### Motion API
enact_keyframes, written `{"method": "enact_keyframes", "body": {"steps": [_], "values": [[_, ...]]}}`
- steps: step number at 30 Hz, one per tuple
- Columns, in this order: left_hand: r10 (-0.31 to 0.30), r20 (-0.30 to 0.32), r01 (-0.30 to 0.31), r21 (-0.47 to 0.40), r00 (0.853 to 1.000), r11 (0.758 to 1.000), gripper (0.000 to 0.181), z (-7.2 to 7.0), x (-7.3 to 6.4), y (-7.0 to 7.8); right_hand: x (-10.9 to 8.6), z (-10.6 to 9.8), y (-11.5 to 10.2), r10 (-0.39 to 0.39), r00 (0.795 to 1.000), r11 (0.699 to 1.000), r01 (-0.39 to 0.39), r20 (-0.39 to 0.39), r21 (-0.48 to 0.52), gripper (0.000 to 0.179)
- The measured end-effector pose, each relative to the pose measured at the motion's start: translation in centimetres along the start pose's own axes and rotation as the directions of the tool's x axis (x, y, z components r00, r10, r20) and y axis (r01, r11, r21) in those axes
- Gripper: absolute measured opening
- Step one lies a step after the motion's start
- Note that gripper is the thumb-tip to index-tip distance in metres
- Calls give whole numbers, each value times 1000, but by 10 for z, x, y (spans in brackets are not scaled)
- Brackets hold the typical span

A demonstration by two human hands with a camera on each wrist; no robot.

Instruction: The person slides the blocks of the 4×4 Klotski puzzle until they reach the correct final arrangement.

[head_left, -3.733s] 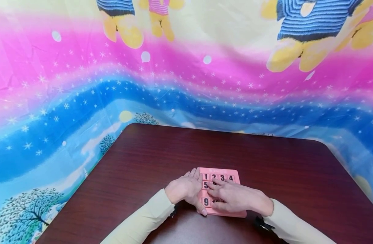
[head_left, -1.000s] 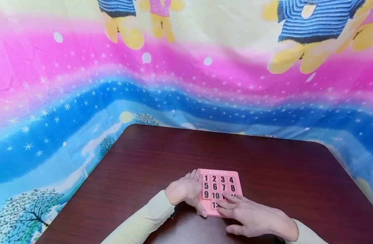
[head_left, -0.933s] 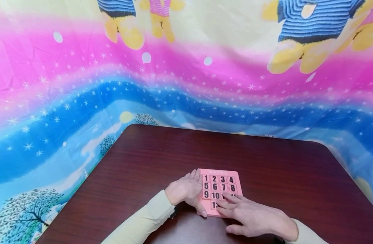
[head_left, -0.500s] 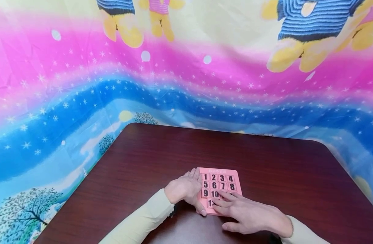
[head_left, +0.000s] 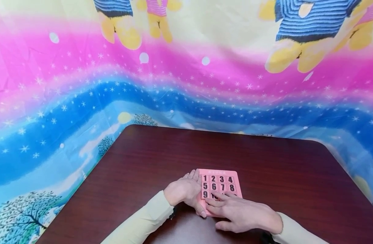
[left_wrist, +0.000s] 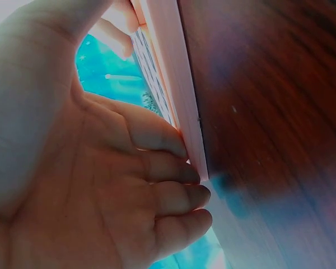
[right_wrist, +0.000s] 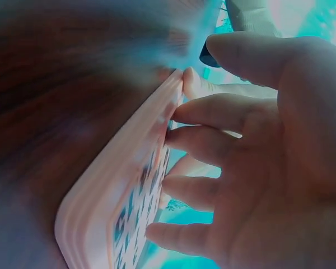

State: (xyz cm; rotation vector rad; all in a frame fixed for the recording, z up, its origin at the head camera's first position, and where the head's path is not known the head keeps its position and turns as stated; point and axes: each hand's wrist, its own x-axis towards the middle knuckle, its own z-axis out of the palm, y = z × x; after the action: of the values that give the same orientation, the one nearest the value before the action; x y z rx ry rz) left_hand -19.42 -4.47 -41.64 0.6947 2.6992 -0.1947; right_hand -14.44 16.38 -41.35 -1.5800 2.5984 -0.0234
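A pink number sliding puzzle lies flat on the dark wooden table, its tiles 1 to 9 readable in the upper rows. Along its left edge rests my left hand, fingers straight against the side and thumb at the near left corner. My right hand reaches in from the right with fairly straight, spread fingers. In the right wrist view, its fingertips touch the puzzle's face near one end. This hand covers most of the bottom row and part of the row above, so those tiles are largely hidden.
The puzzle sits toward the near side of the brown table, whose far edge curves at both corners. Behind it hangs a printed cloth with snowflakes and bears. Pale sleeves cover both forearms.
My right hand has slid left along the bottom row since a second ago; the tile there moved left with it and is now under the fingers. My left hand stays put.
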Motion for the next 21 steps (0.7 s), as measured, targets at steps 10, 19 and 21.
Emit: {"method": "enact_keyframes", "body": {"steps": [10, 19, 21], "values": [[-9, 4, 9, 10, 1000, 1000, 132, 0, -1, 1, -17, 1, 2, 38, 999, 999, -38, 4, 13, 53], [1, -10, -1, 10, 1000, 1000, 132, 0, -1, 2, -10, 5, -2, 19, 1000, 1000, -19, -4, 1, 54], [-1, -9, 1, 8, 1000, 1000, 133, 0, -1, 2, -9, 6, -2, 20, 1000, 1000, -20, -2, 12, 54]]}}
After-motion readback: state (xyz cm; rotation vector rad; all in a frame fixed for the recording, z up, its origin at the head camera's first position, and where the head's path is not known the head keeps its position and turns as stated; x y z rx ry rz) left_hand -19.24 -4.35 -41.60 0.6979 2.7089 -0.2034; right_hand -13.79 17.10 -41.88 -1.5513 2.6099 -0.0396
